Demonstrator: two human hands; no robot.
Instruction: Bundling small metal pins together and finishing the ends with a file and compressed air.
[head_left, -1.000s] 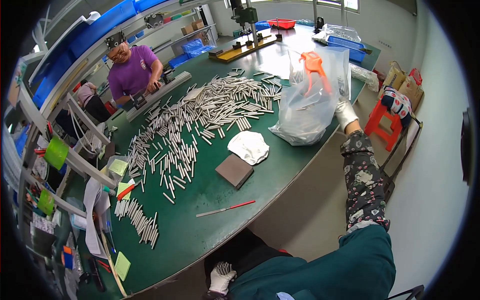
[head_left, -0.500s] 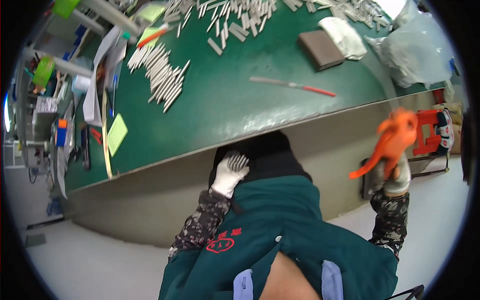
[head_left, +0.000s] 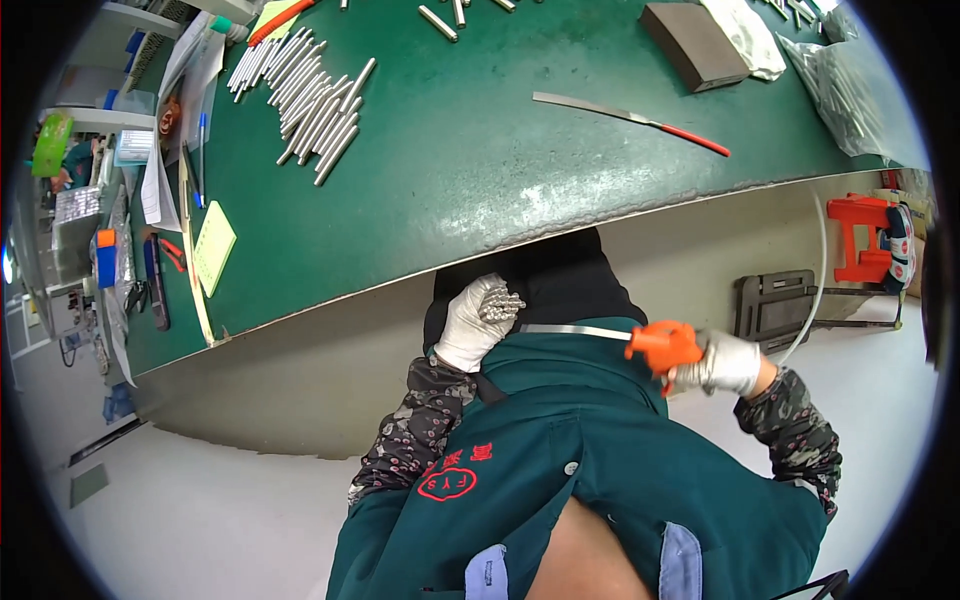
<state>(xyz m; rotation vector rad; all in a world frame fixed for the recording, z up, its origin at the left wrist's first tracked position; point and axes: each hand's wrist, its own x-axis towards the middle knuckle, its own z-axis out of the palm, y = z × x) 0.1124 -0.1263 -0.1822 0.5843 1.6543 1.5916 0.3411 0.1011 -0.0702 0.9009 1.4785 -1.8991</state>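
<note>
My gloved left hand (head_left: 473,328) is closed round a bundle of short metal rods (head_left: 503,304), their ends showing beyond the fingers, close to my lap below the table edge. In my gloved right hand (head_left: 724,362) is an orange air blow gun (head_left: 664,346). Its thin metal nozzle (head_left: 575,329) reaches left toward the rods, with the tip close to their ends. A pale hose (head_left: 822,265) hangs at the right, behind that hand. On the green table (head_left: 420,190) lies a heap of similar metal rods (head_left: 315,108).
A file with a red handle (head_left: 640,122) lies on the table, with a brown block (head_left: 692,45) and a white cloth (head_left: 745,35) beyond it. A plastic bag of rods (head_left: 850,95) sits at the right corner. Yellow note paper (head_left: 213,247) lies at left; an orange stool (head_left: 862,238) stands right.
My right hand has brought the blow gun in from the right, and its nozzle now points at the rods. My left hand still grips the bundle, slightly higher and further right.
</note>
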